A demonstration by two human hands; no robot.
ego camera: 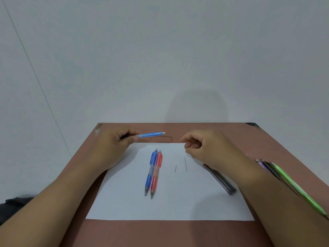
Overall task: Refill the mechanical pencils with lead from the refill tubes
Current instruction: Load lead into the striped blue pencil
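— What is the left hand (114,143) doing?
— It grips a light blue pencil (151,134), up at ten o'clock on the counter (160,232).
— And the right hand (201,147)?
— Its fingers are curled. I cannot tell if they pinch anything.
— Where are the others?
— A blue pencil (150,172) and a red pencil (156,173) touch on the paper (178,202). Two leads (185,164) lie at three o'clock from them. The lead tube (219,179) lies under the right wrist.

Plain pale wall (160,50) behind a reddish-brown table (160,232)

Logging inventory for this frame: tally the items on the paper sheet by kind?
Mechanical pencils: 2, blue and red
Loose lead sticks: 2, short and long
Dark refill tube, partly on the sheet: 1
Total: 5
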